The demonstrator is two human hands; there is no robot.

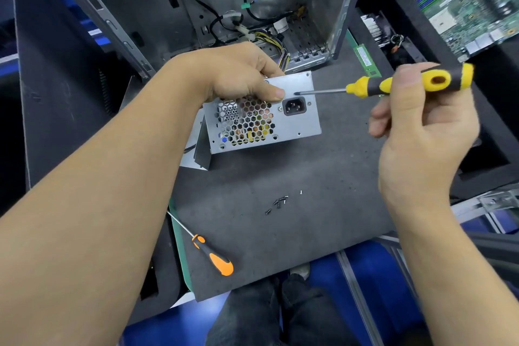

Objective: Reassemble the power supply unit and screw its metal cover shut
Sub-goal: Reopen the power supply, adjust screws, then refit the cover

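Note:
The grey metal power supply unit (297, 121) stands on the dark foam mat (280, 219), its honeycomb vent and black mains socket facing me. My left hand (238, 73) grips its top edge, thumb pressed on the front face. My right hand (421, 121) holds a yellow-and-black screwdriver (393, 86); the tip lies over the unit's front face just above the socket. Several small loose screws (278, 202) lie on the mat in front of the unit. A loose metal panel (202, 149) leans at the unit's left side.
An orange-and-black screwdriver (210, 253) lies at the mat's near left edge. An open computer case (224, 8) with cables stands behind the unit. A motherboard (471, 0) and a RAM stick (366, 60) lie at the right. My knees show below the table edge.

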